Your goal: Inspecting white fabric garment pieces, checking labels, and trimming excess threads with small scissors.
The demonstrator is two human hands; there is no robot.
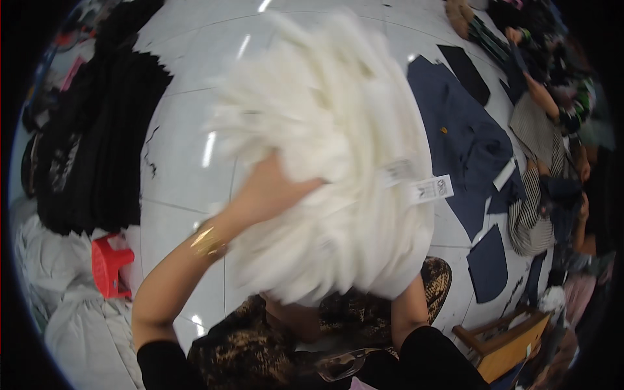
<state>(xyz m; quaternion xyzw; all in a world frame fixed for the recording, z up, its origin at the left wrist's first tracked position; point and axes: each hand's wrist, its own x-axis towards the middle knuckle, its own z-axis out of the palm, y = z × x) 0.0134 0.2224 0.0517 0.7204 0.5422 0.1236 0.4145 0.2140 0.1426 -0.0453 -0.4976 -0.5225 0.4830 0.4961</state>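
Observation:
A thick bundle of white cloth pieces [351, 227], loosely layered and blurred by motion, hangs over my lap. My left hand [276, 185] grips its left side, with the thumb lying over the cloth and the fingers sunk among the layers. A gold bracelet circles that wrist. My right forearm goes up behind the lower right of the bundle, and the cloth hides my right hand. Two white printed tags stick out on the bundle's right side; the outer tag [434, 188] hangs past its edge.
At left lie a tall stack of black cloth [97, 143], a red plastic stool [112, 266] and pale grey cloth [75, 325]. Dark blue cut pieces [455, 130] are spread on the tiled floor [188, 123] at right. A wooden stool [510, 344] stands near lower right; other people sit beyond.

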